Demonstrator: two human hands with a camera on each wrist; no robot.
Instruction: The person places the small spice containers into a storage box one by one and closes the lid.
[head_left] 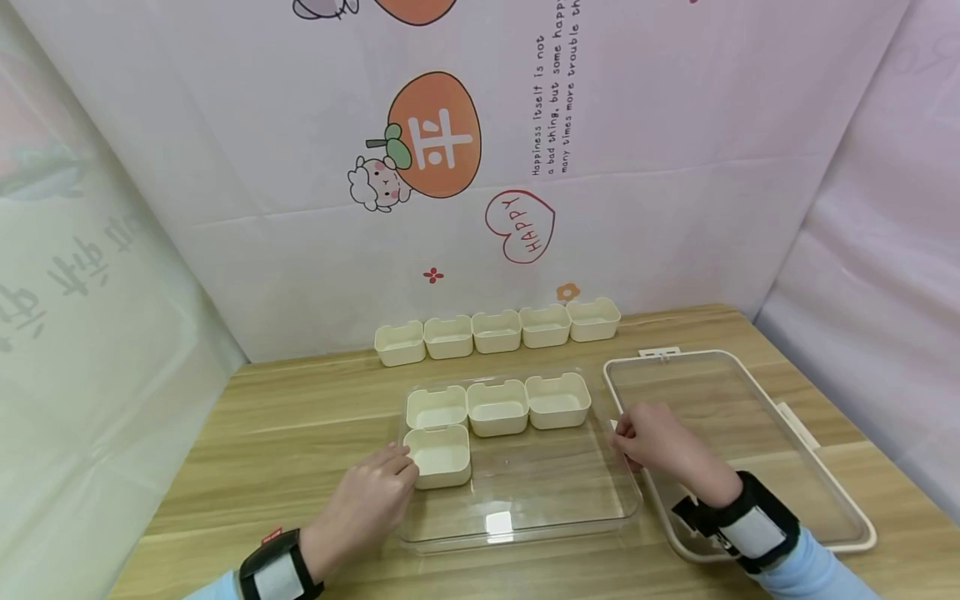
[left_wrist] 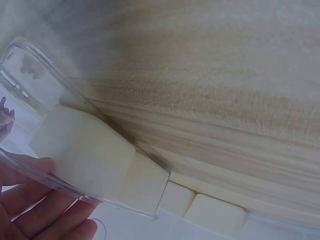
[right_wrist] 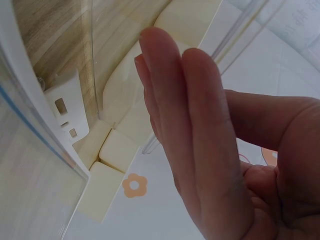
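A low clear plastic box (head_left: 555,483) sits on the wooden table, with three cream cups along its back side. A further cream cup (head_left: 441,458) is in its left column, in front of the back-left one. My left hand (head_left: 367,492) reaches over the box's left side, and its fingers (left_wrist: 40,205) pinch the near wall of that front cup right beside the clear rim. At the box's right wall is my right hand (head_left: 663,442). Its long fingers (right_wrist: 172,115) lie nearly straight along the wall, the thumb opposite them, holding the rim. The fingertips are partly hidden in the head view.
A row of several cream cups (head_left: 497,332) stands along the table's back edge, against a printed cloth. To the right lies a clear lid (head_left: 720,417) with a white frame and side clips (head_left: 798,425), partly under my right forearm. Wooden table (head_left: 285,433) extends left of the box.
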